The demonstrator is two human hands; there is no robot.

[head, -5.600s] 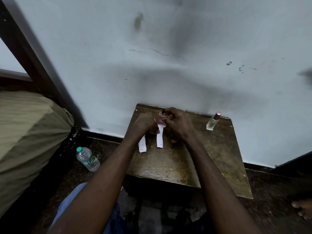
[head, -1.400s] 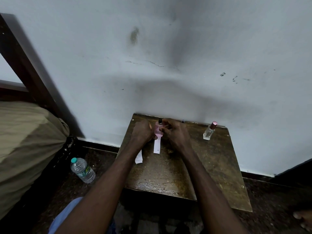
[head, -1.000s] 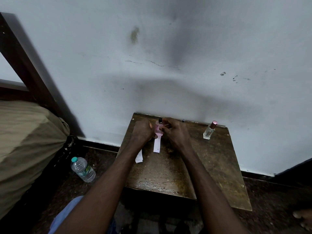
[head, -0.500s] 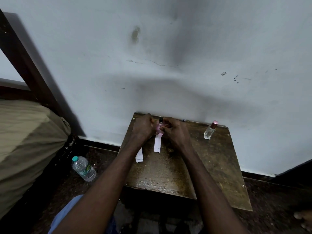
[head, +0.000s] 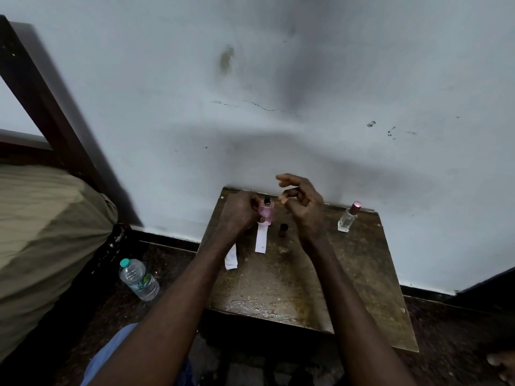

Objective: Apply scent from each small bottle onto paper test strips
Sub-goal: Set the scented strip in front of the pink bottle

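My left hand [head: 239, 213] grips a small pink scent bottle [head: 266, 213] upright at the back of the wooden table [head: 281, 288]; its black nozzle is bare. A white paper strip [head: 261, 238] reaches from under the bottle toward me. A second strip [head: 231, 257] lies to the left, partly under my left forearm. A small dark cap [head: 283, 229] stands on the table just right of the first strip. My right hand [head: 303, 207] hovers to the right of the bottle, fingers loosely curled, holding nothing. A clear bottle with a pink cap [head: 348, 217] stands at the back right.
The table stands against a pale wall. A plastic water bottle [head: 139, 280] lies on the dark floor to the left, beside a bed with an olive cover [head: 41, 232]. A foot shows at the lower right edge.
My right hand has left the top of the pink bottle and lifted up and to the right. The dark cap now stands on the table. The left hand still holds the bottle.
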